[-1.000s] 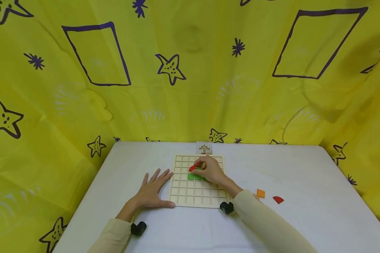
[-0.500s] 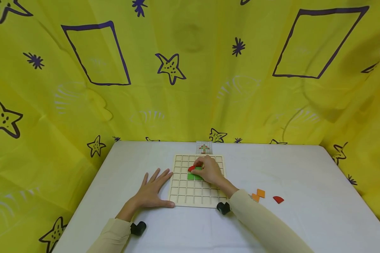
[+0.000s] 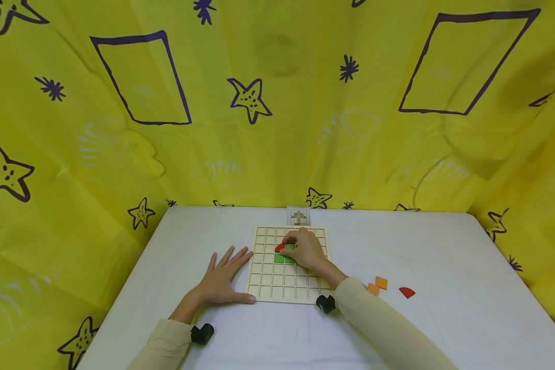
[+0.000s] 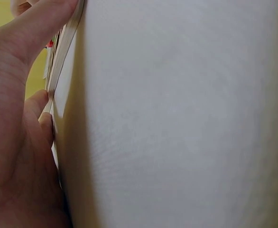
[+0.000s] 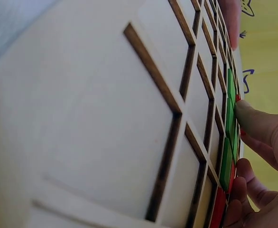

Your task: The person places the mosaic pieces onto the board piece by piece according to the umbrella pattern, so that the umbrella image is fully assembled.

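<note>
A pale wooden grid board (image 3: 277, 281) lies on the white table. My right hand (image 3: 307, 250) is over its upper middle, thumb and forefinger pinching a red quarter-circle tile (image 3: 279, 247) right at a cell left of a green tile (image 3: 290, 247). More green tiles (image 3: 284, 258) sit in the row just nearer; the hand hides part of this patch. In the right wrist view, another red tile (image 5: 218, 207) shows in the board below the green ones (image 5: 227, 161). My left hand (image 3: 220, 283) is spread flat at the board's left side, fingertips and thumb tip at its edge.
A small pattern card (image 3: 298, 216) with a coloured figure stands behind the board. Right of my right forearm lie two orange tiles (image 3: 381, 282) and a loose red quarter-circle tile (image 3: 407, 292). A yellow patterned curtain (image 3: 277, 154) surrounds the table's back and sides.
My right hand has shifted very slightly left and settled lower with the red tile. The right sleeve moved left, showing more of the second orange tile. The left hand stays put.
</note>
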Demonstrator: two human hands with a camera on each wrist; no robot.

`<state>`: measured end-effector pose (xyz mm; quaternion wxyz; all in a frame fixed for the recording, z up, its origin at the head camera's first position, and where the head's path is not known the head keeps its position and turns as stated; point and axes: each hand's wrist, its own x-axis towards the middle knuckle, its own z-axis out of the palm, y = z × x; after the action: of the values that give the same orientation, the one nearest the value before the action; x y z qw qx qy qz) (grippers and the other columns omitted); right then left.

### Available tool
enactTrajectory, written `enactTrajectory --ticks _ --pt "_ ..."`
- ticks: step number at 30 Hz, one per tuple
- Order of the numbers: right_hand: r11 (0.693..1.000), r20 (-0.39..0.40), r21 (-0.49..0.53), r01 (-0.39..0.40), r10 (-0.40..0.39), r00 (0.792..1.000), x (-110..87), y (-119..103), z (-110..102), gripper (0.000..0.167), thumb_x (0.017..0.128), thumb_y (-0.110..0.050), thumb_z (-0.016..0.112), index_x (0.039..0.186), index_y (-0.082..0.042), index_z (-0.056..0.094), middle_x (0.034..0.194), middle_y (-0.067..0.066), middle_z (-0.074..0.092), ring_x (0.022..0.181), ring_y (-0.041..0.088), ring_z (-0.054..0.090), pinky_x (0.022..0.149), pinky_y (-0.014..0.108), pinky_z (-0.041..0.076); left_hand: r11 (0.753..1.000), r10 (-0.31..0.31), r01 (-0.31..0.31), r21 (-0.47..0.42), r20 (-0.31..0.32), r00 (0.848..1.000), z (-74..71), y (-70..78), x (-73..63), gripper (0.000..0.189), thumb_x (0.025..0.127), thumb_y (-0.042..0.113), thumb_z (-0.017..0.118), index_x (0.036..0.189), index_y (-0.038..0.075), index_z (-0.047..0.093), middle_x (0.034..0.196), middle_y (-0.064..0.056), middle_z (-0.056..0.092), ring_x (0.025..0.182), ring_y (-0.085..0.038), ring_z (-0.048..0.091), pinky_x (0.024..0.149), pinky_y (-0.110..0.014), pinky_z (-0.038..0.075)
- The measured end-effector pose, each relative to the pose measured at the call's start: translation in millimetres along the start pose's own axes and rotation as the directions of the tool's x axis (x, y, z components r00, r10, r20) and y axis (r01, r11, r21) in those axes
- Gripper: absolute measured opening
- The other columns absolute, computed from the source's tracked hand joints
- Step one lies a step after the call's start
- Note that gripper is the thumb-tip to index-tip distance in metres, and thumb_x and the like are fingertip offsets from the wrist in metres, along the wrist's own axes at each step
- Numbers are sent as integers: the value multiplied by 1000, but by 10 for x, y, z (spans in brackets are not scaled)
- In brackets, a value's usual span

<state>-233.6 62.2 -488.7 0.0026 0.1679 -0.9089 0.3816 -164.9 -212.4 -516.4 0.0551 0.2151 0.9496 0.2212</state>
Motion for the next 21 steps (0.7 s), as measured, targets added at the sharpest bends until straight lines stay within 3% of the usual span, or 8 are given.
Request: enactTrajectory --ticks 21 --pt "1000 10 -19 16 -15 1000 -2 1 -6 19 83 -25 88 97 -14 80 89 -3 69 87 16 56 79 37 48 1000 -12 12 -7 17 1000 -41 42 -11 120 68 78 77 164 25 29 171 0 21 158 -35 4 118 -70 -9"
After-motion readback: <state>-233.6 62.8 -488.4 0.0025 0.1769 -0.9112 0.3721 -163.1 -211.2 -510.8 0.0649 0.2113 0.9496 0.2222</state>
